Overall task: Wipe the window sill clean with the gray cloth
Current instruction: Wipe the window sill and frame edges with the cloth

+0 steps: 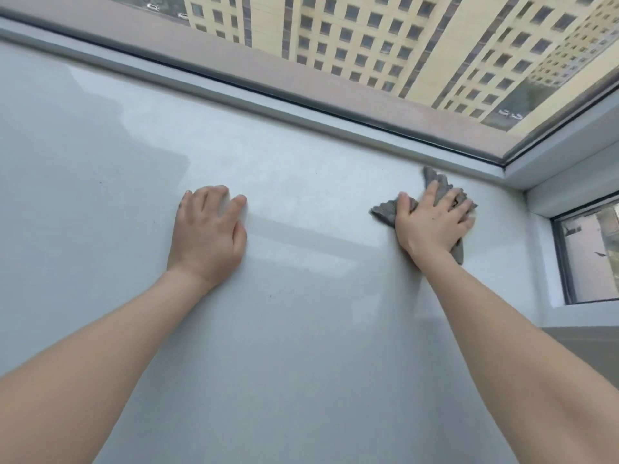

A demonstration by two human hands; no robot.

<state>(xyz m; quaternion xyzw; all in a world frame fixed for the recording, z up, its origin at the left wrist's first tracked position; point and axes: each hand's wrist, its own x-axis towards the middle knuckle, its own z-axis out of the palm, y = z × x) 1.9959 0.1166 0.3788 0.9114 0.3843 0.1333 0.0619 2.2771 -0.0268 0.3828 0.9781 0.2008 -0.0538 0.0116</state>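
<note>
Nearest, I log two bare forearms reaching forward over the pale window sill (301, 329); left hand (209, 234) lies palm-down on the bare sill, fingers spread flat, its grip apart and holding nothing; right hand (432, 222) lies flat on the gray cloth (385, 211), fingers splayed, pressing it to the sill rather than closing round it; cloth crumpled, its edges showing on all sides of the hand, near the sill's right far corner; beyond, I note the white window frame (301, 110) with dark seal; farthest, through the glass, a yellow apartment building (385, 38).
</note>
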